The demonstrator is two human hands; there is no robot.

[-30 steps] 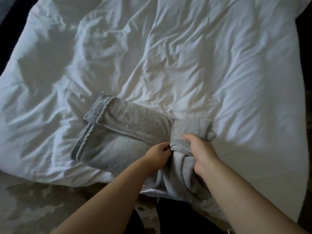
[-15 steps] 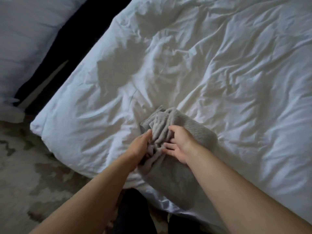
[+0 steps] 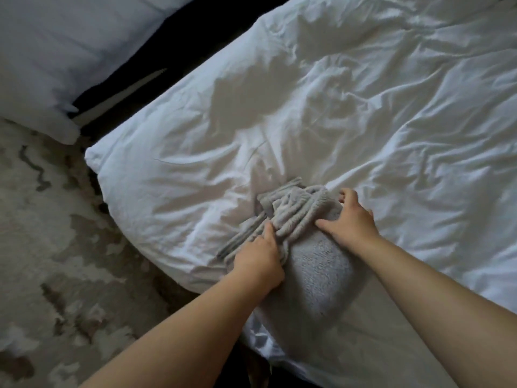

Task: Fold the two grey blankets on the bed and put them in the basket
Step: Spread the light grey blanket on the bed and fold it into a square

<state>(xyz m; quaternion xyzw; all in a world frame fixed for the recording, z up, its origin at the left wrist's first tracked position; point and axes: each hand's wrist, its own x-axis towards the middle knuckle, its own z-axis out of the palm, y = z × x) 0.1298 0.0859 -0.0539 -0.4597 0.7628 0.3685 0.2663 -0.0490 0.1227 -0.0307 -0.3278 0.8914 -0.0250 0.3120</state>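
One grey blanket (image 3: pixel 316 270) lies folded into a thick bundle on the white duvet (image 3: pixel 391 121), close to the bed's near edge. Its stacked, ribbed edges face left and away from me. My left hand (image 3: pixel 258 260) grips those layered edges at the bundle's left side, thumb on top. My right hand (image 3: pixel 351 219) is spread over the bundle's far right end, with the fingers curled round its far side and the thumb pointing left across the top. I see no second grey blanket and no basket.
The rumpled duvet covers the whole bed to the right and beyond. A white pillow (image 3: pixel 56 51) lies at the upper left, past a dark gap (image 3: pixel 167 49). A mottled beige carpet (image 3: pixel 50 247) fills the floor on the left.
The blanket lay as a longer fold a second ago and is now doubled into a compact bundle. My right hand has shifted from the bundle's middle to its far end; my left hand grips lower on the edges.
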